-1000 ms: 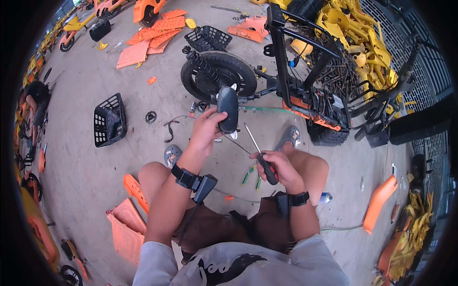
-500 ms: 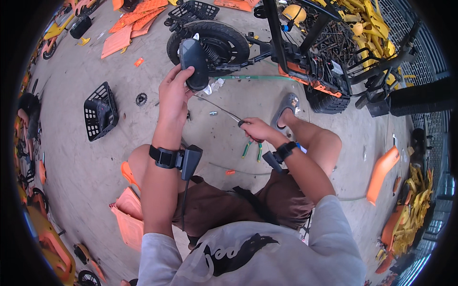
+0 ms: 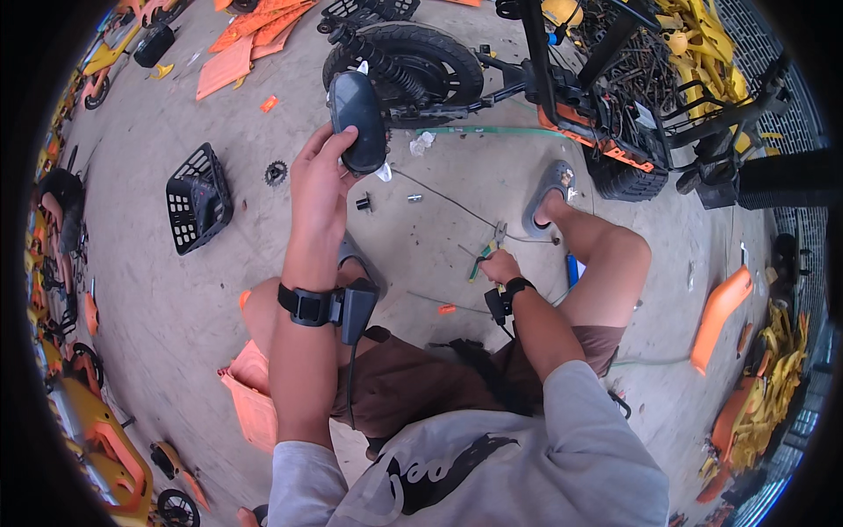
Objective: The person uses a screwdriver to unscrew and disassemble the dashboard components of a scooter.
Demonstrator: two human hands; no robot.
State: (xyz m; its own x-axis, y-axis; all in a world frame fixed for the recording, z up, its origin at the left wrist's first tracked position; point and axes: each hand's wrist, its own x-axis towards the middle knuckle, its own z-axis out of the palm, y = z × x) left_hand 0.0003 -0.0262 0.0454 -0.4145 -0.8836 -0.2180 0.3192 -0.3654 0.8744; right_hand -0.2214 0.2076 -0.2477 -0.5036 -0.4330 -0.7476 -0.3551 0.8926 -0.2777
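Note:
My left hand (image 3: 320,180) is raised and closed around a dark, glossy oval unit (image 3: 362,132) with small white tabs at both ends, like a vehicle lamp. My thumb presses on its face. A thin dark cable (image 3: 465,207) runs from near the unit down to the floor by my right foot. Low between my legs, my right hand (image 3: 502,266) has its fingers closed on green-handled pliers (image 3: 499,237), whose jaws point away from me. Part of their handles is hidden by the fingers.
Ahead stands a partly stripped scooter frame with a black wheel (image 3: 421,66). A black basket (image 3: 198,200), a sprocket (image 3: 276,173) and small metal parts lie on the floor. Orange panels (image 3: 224,70) lie far left, an orange piece (image 3: 722,318) at the right. Yellow scrap parts fill the right side.
My right hand has let go of the cable and moved down and right to the pliers, lifting them somewhat. The cable now hangs slack. The oval unit stays in my left hand.

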